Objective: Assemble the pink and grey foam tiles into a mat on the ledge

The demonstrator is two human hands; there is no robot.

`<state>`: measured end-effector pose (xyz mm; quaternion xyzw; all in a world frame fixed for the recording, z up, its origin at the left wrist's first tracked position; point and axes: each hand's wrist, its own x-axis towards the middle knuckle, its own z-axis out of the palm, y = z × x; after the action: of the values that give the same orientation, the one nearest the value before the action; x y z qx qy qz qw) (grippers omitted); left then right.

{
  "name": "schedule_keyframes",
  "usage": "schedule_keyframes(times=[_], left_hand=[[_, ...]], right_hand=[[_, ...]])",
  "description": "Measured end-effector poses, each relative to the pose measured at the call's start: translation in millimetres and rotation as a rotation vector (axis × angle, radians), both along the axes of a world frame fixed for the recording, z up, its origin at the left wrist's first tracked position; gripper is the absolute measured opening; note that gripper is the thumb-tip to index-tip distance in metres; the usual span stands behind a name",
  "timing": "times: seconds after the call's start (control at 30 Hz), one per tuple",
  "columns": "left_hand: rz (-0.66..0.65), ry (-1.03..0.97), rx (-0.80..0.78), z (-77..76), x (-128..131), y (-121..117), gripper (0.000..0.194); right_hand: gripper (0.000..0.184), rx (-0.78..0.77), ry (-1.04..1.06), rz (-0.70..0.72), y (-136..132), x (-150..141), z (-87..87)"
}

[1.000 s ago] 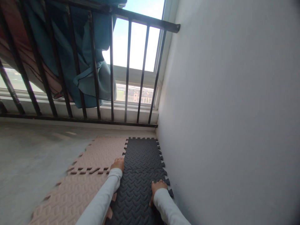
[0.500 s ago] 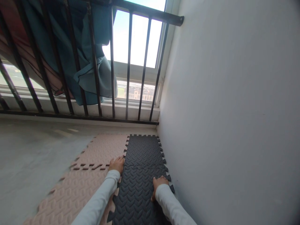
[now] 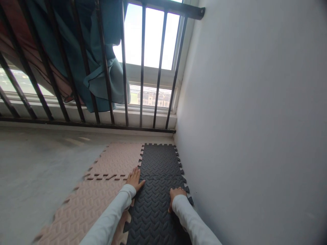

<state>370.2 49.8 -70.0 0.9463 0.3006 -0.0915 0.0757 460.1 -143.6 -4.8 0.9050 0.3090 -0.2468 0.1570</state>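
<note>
The left hand point(image 3: 134, 179) is laid palm down on a beige foam floor tile point(image 3: 114, 160), open with the fingers spread, and nothing is held by it. Its thumb point(image 3: 141, 183) is stretched out toward the edge of the black foam floor tiles point(image 3: 153, 214), at the point where the beige and black tiles are joined. The right hand point(image 3: 176, 194) is rested on the lower black tile, just below the seam between the two black tiles and near their toothed right edge. Its fingers are bent down against the foam, and whether the tile is being gripped cannot be told. Both arms are covered by white sleeves point(image 3: 109, 214). The tiles are laid on a concrete floor point(image 3: 38, 163), and the black ones are set along a white wall point(image 3: 245, 112). Ahead, a black metal railing point(image 3: 142, 51) is fixed in front of a window frame point(image 3: 150, 76), and a blue cloth point(image 3: 107, 81) is hung over the railing.
</note>
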Motion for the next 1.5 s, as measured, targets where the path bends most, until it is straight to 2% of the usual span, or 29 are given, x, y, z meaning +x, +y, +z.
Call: schedule_keyframes(times=[0.23,0.4,0.6,0.8,0.97,1.17,1.3,1.5], left_hand=[[0.313,-0.081,0.170,-2.7,-29,-4,0.059],[0.317,-0.144,0.164,-6.6,-32,3,0.057],[0.370,-0.244,0.220,-15.4,-25,-3,0.052],[0.297,-0.266,0.222,-19.9,-36,-11,0.053],[0.280,-0.191,0.153,-4.8,-39,-6,0.049],[0.355,-0.119,0.113,21.4,-43,37,0.038],[0.394,-0.088,0.118,23.9,-48,54,0.034],[0.463,-0.071,0.115,19.7,-41,57,0.035]], right_hand=[[0.097,-0.009,-0.001,0.004,2,1,-1.0],[0.097,0.007,-0.005,0.004,1,2,-5.0],[0.095,0.006,-0.004,-0.003,2,2,-4.7],[0.091,0.012,-0.013,0.002,1,1,-1.8],[0.089,0.019,-0.014,0.008,0,1,0.1],[0.088,0.020,-0.018,-0.003,2,1,3.0],[0.091,0.021,-0.005,-0.007,2,0,4.2],[0.091,0.032,-0.031,-0.011,2,2,-1.9]])
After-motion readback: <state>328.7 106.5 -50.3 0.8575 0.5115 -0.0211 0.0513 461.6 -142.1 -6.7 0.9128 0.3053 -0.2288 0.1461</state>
